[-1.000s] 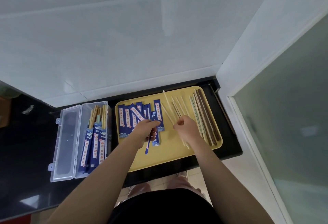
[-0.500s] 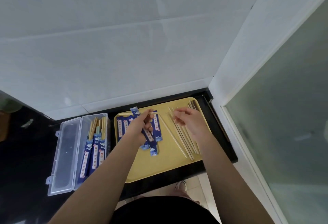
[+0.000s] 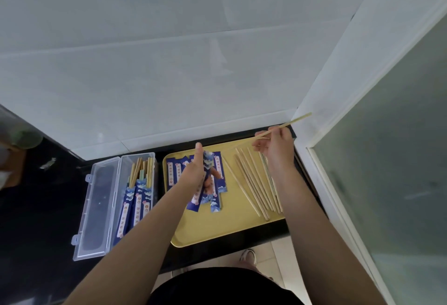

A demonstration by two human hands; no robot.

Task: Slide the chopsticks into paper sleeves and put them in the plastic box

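Chopsticks (image 3: 283,127) sit pinched in the right hand (image 3: 275,147) grip; left hand (image 3: 196,171) clasps a paper sleeve (image 3: 204,183).

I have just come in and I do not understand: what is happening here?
A person is packing chopsticks. The left hand holds a blue paper sleeve above the yellow tray; the right hand holds light chopsticks lifted off it. Several sleeved pairs already lie in the plastic box.

2 bare forearms (image 3: 135,239), no sleeves; black garment (image 3: 217,287) at the waist (white shoe (image 3: 249,255) below).
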